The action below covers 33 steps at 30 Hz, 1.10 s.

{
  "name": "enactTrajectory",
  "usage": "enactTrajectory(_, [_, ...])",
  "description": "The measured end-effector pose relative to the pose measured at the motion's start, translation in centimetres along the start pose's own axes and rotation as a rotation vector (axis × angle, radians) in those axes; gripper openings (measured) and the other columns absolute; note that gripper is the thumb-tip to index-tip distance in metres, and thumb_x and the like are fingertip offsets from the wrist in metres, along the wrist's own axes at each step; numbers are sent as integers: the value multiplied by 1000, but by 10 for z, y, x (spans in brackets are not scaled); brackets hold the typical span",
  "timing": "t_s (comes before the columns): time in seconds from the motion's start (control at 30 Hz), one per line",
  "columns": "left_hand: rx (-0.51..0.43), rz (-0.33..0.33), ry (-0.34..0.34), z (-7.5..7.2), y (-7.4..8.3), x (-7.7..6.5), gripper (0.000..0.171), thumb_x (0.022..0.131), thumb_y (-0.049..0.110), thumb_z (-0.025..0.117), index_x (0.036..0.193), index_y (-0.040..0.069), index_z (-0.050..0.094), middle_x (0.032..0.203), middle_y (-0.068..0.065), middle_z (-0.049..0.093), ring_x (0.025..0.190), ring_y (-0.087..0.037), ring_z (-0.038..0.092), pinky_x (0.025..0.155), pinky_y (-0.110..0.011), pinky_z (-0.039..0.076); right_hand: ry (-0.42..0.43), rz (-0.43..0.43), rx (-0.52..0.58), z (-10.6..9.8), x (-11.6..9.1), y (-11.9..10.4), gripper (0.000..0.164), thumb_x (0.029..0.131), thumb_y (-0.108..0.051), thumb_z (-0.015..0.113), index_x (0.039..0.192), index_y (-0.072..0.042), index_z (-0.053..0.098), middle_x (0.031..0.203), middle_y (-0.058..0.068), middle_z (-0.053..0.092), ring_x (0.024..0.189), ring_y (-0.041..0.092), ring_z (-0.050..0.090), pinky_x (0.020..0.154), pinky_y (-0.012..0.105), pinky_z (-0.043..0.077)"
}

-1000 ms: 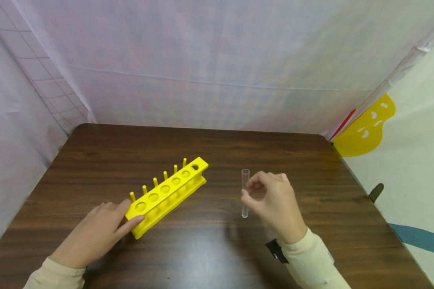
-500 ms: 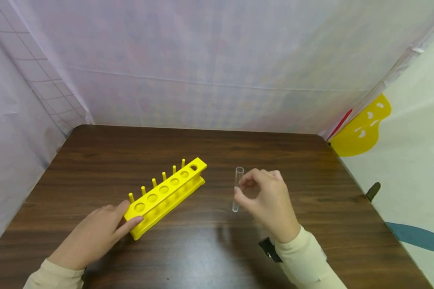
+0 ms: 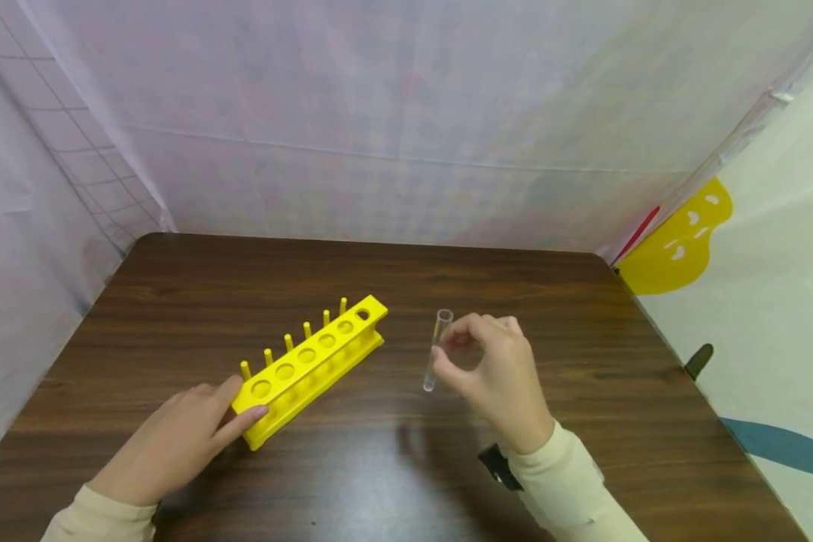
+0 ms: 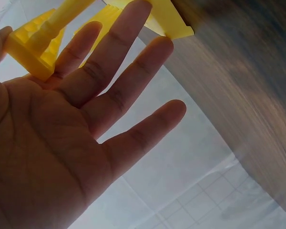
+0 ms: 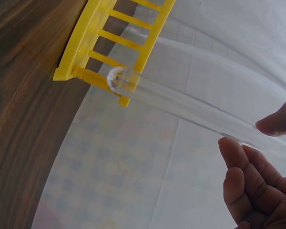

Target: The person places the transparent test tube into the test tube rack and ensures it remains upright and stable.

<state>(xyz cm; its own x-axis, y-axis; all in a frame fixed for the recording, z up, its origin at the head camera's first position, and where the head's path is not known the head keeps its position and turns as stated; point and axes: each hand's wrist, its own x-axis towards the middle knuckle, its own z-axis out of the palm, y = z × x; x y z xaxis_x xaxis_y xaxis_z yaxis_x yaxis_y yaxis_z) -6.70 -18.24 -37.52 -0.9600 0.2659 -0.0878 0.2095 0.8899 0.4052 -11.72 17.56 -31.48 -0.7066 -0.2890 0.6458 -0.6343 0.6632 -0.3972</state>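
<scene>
A yellow test tube rack (image 3: 306,360) stands slantwise on the table, with a row of holes on top and several pegs along its far side. My left hand (image 3: 176,436) holds the rack's near left end between thumb and index finger; in the left wrist view the other fingers (image 4: 128,86) are spread out beside it. A clear test tube (image 3: 430,370) is pinched between the thumb and fingertips of my right hand (image 3: 497,380), to the right of the rack. The tube leans slightly, its open end up; its rounded bottom (image 5: 118,80) overlaps the rack in the right wrist view.
The dark wood-grain table (image 3: 352,482) has rounded far corners. White sheeting (image 3: 393,128) hangs behind it and on the left. A printed sheet (image 3: 772,339) borders the right side. A black strap (image 3: 500,467) sits at my right wrist.
My right hand has moved a little left toward the rack with the test tube, which has gone from upright to slightly tilted. The left hand and rack have stayed in place.
</scene>
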Motion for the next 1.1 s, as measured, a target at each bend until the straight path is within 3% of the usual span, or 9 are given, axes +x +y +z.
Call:
enactTrajectory(0.27, [10, -1, 3, -1, 0, 1, 49, 103, 56, 54, 116, 9, 58, 80, 3, 58, 67, -14, 48, 60, -35, 44, 54, -77, 39, 11, 2, -2, 17, 74, -6, 82, 84, -10, 68, 80, -2, 71, 72, 11, 64, 78, 35, 37])
enactTrajectory(0.57, [1, -25, -15, -1, 1, 0, 50, 103, 57, 54, 117, 9, 57, 79, 2, 57, 67, -15, 48, 60, -36, 44, 78, -104, 77, 18, 5, -9, 16, 75, -6, 82, 84, -9, 69, 81, -1, 72, 72, 14, 64, 78, 36, 37])
enactTrajectory(1.1, [3, 6, 18, 1, 0, -1, 48, 104, 55, 55, 117, 9, 56, 76, 3, 53, 65, -14, 46, 58, -34, 42, 93, -163, 172, 35, 10, -19, 16, 77, -6, 82, 88, -7, 71, 85, -1, 73, 77, 13, 64, 78, 36, 38])
